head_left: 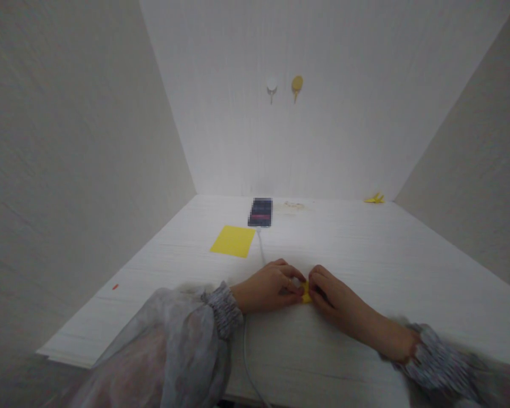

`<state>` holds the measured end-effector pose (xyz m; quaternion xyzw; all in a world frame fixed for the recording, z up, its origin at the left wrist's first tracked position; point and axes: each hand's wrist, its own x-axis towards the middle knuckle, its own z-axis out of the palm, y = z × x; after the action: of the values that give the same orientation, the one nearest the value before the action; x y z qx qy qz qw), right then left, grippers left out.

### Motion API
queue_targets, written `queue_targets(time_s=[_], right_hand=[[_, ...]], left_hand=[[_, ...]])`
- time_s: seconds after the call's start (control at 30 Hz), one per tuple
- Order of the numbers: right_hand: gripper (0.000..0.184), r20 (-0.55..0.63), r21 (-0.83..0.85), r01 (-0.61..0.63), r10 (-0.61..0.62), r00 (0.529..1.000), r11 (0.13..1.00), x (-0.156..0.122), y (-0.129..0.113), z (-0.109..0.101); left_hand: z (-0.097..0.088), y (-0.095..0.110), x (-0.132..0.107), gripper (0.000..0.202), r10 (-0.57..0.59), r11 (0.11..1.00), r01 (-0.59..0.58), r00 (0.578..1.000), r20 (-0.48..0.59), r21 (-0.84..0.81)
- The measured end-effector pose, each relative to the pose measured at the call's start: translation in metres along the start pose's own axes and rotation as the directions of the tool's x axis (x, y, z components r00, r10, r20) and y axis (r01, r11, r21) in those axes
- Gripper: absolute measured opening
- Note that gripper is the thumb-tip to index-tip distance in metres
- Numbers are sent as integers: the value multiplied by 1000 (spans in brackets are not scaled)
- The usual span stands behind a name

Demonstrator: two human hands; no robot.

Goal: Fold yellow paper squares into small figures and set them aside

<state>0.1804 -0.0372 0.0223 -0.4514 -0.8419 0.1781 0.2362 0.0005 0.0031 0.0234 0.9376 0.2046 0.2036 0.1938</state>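
Both hands meet over the table around a small piece of folded yellow paper (306, 292), most of it hidden by the fingers. My left hand (276, 287) grips its left side between thumb and fingers, and a ring shows on one finger. From the right, my right hand (334, 292) pinches the other side with its fingers curled. A flat yellow paper sheet (233, 241) lies on the table beyond my left hand, apart from it.
A phone (260, 212) lies near the back wall, joined to a white cable (247, 354) that runs under my left arm to the front edge. A folded yellow paper shape (374, 198) rests at the back right. Two hooks (297, 84) hang on the wall. A small orange-red bit (115, 287) lies left.
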Motion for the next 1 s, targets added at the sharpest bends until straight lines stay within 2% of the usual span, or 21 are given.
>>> queue_targets(time_s=[0.27,0.47,0.67,0.83,1.0], right_hand=[[12,-1,-11,-4,4,1000,1000,-1,-1,2],[12,12,-57,-25,26,1000,998,0,-1,4],[12,9,-100,-29,30,1000,995,0,-1,6],[13,-2,-105,-19,19,1000,994,0,-1,7],[12,-20,-97,-59,57,998,994,0,-2,6]], left_hand=[[3,-3,0,17,-70,993,69,998,-5,-94],[4,-4,0,17,-80,989,78,997,-16,-126],[3,-3,1,18,-86,992,85,996,-6,-96],[3,-2,0,20,-45,998,44,999,-2,-50],[1,0,-2,27,-5,999,5,1000,4,44]])
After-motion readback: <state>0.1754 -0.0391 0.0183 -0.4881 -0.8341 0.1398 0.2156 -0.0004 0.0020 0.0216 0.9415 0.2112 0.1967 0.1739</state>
